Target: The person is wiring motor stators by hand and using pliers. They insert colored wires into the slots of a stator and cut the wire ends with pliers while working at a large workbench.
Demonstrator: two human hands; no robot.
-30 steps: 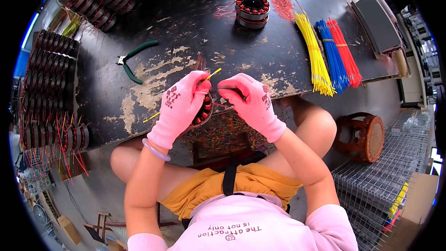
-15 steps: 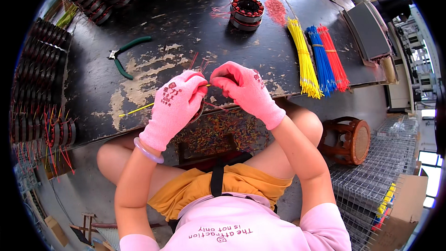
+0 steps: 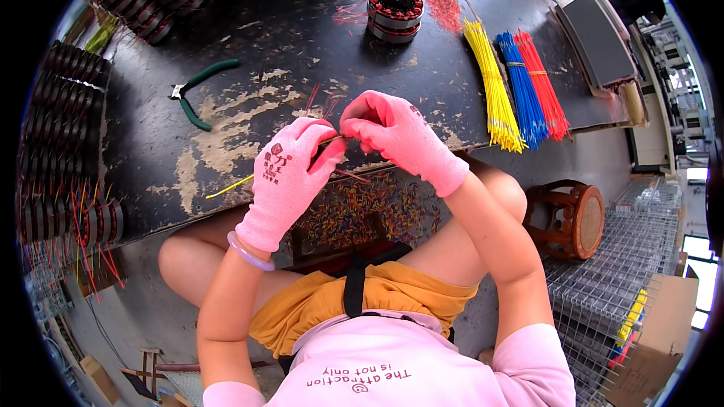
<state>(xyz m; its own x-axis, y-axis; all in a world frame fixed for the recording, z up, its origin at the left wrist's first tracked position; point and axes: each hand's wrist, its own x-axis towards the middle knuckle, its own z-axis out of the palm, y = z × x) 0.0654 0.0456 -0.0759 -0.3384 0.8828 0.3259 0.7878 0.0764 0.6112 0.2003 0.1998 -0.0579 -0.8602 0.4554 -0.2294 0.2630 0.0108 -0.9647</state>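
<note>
My left hand (image 3: 290,173), in a pink glove, is closed on a yellow wire (image 3: 228,187) whose long tail sticks out to the left past the wrist. My right hand (image 3: 400,136), gloved alike, pinches thumb against fingers at the wire's other end, just right of the left fingertips. Thin red wire ends (image 3: 311,98) show beyond the left hand, and another red strand (image 3: 352,175) comes out below it. What they belong to is hidden under the glove. Both hands are over the near table edge, above my lap.
Green-handled pliers (image 3: 200,94) lie open at left on the worn black table (image 3: 294,38). A wound motor stator (image 3: 395,13) stands farther back beside red clippings (image 3: 443,7). Yellow (image 3: 492,87), blue (image 3: 522,90) and red wire bundles (image 3: 543,87) lie right. Stacked stators (image 3: 64,143) line the left.
The yellow tail at left shows shorter and is tilted more. My left fingers have loosened a little and lifted apart, while my right hand keeps its pinch. The whole view has shifted slightly.
</note>
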